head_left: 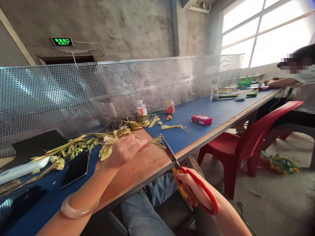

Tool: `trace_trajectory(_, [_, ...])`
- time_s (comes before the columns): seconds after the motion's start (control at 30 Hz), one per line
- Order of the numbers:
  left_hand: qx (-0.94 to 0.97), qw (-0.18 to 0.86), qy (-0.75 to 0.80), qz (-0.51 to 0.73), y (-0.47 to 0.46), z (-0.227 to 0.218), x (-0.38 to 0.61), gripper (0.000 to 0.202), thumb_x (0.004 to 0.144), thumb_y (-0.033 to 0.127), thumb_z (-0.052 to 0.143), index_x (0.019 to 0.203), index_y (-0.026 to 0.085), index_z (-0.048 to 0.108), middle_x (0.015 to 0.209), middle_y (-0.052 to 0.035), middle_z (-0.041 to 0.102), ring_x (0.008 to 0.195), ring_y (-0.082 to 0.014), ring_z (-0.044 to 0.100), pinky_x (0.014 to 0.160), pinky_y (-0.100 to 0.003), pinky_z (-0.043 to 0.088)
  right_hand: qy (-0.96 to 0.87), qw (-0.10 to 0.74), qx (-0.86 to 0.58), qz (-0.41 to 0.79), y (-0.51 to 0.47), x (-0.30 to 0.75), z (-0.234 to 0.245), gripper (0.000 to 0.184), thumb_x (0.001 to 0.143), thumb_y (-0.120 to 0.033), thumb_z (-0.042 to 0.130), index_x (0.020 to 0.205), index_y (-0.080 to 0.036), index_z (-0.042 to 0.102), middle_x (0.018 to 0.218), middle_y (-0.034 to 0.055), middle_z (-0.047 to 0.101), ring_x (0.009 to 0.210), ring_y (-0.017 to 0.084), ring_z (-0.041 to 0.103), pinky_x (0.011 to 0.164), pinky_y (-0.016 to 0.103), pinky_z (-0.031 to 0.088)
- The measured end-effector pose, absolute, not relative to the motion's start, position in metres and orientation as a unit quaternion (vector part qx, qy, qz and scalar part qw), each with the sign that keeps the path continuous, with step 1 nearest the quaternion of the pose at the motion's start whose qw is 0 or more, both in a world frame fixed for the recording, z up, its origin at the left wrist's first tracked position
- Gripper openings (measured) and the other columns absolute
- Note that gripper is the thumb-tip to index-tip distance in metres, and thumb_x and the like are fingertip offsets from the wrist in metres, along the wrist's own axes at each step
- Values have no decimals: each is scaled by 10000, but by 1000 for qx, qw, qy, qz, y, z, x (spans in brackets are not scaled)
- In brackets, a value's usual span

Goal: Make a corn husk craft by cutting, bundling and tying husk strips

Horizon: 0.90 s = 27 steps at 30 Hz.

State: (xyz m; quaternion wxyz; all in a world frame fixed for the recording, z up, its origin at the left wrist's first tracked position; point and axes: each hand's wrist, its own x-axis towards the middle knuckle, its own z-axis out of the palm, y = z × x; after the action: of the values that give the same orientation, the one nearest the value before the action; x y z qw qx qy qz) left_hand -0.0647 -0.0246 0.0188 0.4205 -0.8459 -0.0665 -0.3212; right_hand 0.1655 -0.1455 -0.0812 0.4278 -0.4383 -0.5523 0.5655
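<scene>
My left hand is closed in a pinch over the brown board. From its fingertips a narrow strip of dried corn husk points to the right. My right hand grips scissors by their red and yellow handles, beyond the table's front edge. The blades point up and to the left, and their tips are close to the husk strip's end; whether they touch it I cannot tell. More dried husks lie behind and left of my left hand.
A phone, dried flowers and a white tool lie left. Behind stand a white bottle, a jar and a perforated metal screen. A pink box and red chair are right; another person sits beyond.
</scene>
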Motion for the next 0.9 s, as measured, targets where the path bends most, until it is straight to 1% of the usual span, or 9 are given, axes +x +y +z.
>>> trace_trajectory(0.13, [-845,423,-65,-322,-24,19,-65,297,787,113,639,1077,164,601,634,15,591,586,-116,508,588,-256,415,-546,428,-449,564,-144,166,-83,270,859,-394,361,662,-210,381,425,-94,348,313,57,288,304,169,254])
trace_trajectory(0.27, [-846,418,-64,-325,-23,18,-65,294,798,106,625,1085,166,598,653,10,601,600,-116,520,599,-255,420,-545,426,-463,554,-144,167,-83,270,866,-388,344,664,-211,378,432,-93,335,305,60,298,288,172,270])
trace_trajectory(0.43, [-845,415,-70,-330,-24,18,-65,288,805,136,625,1089,179,602,640,18,586,596,-115,530,599,-255,419,-551,411,-486,540,-145,167,-83,269,862,-390,350,663,-212,369,438,-91,323,311,63,323,282,167,279])
trace_trajectory(0.53, [-842,422,-71,-328,-24,18,-65,303,794,144,640,1093,169,599,628,20,581,585,-115,523,590,-256,417,-544,429,-462,554,-145,166,-83,272,859,-412,358,677,-210,381,457,-90,344,323,61,324,296,168,281])
trace_trajectory(0.67, [-844,420,-78,-323,-24,18,-65,296,802,147,633,1095,173,594,629,16,587,584,-116,514,584,-256,413,-538,442,-418,583,-145,166,-83,298,861,-435,344,677,-205,389,433,-89,364,317,57,303,318,169,267])
trace_trajectory(0.9, [-852,412,-86,-311,-22,17,-67,301,807,138,623,1104,169,587,669,6,609,600,-120,526,606,-266,423,-551,432,-430,570,-145,166,-84,288,856,-430,378,684,-200,405,456,-88,371,330,57,311,311,168,265])
